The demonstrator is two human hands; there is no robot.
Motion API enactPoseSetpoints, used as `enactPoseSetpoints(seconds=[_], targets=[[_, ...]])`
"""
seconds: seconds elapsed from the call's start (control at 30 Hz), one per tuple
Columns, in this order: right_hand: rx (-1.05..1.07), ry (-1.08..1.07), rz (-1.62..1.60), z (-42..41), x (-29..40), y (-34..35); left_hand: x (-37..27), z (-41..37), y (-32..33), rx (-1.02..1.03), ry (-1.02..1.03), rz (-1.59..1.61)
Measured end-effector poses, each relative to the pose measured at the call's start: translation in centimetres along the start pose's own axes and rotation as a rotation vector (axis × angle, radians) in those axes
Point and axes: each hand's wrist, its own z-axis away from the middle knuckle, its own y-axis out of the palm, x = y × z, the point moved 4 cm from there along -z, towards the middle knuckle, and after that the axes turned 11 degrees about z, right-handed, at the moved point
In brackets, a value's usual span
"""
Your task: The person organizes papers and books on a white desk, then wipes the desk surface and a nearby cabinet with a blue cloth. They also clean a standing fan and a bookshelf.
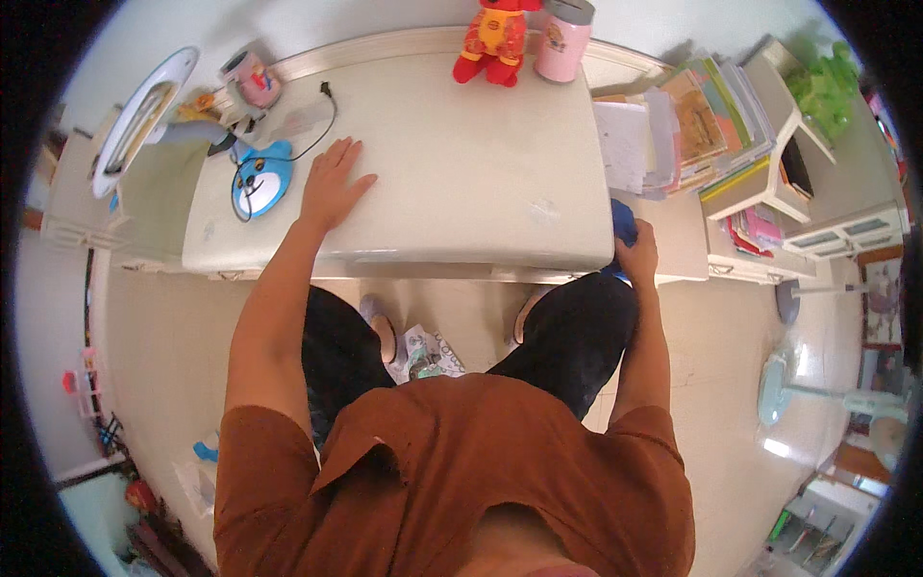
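My left hand [334, 186] rests palm down on the white desk top [447, 166], fingers apart and holding nothing. Just left of it sits the blue bear-faced base of a desk lamp [263, 184], with a black power cord [333, 119] looped around it and its plug end lying on the desk. My right hand [639, 252] is at the desk's right edge, gripping a blue cloth [623, 223]. Part of that cloth is hidden behind my fingers and my knee.
A red plush toy [493, 43] and a pink canister [564, 43] stand at the back. A pink cup [252, 79] is back left. Papers and books [692, 130] fill the lower surface on the right, beside a white shelf [775, 173]. A patterned bag [433, 353] lies between my feet.
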Motion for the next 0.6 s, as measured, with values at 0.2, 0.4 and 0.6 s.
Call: enactPoseSetpoints(seconds=[0.2, 0.4, 0.6], targets=[[-0.195, 0.474, -1.382, -0.9, -1.5, -3.5, -0.7, -0.5, 0.2, -0.02, -0.024, -0.054], [-0.352, 0.197, -1.471, -2.4, 11.4, -17.6, 0.8, -0.1, 0.8, 0.009, -0.067, -0.095], [-0.29, 0.092, -1.509, -3.2, 22.2, -19.7, 0.9, 0.0, 0.6, -0.012, -0.04, -0.019]])
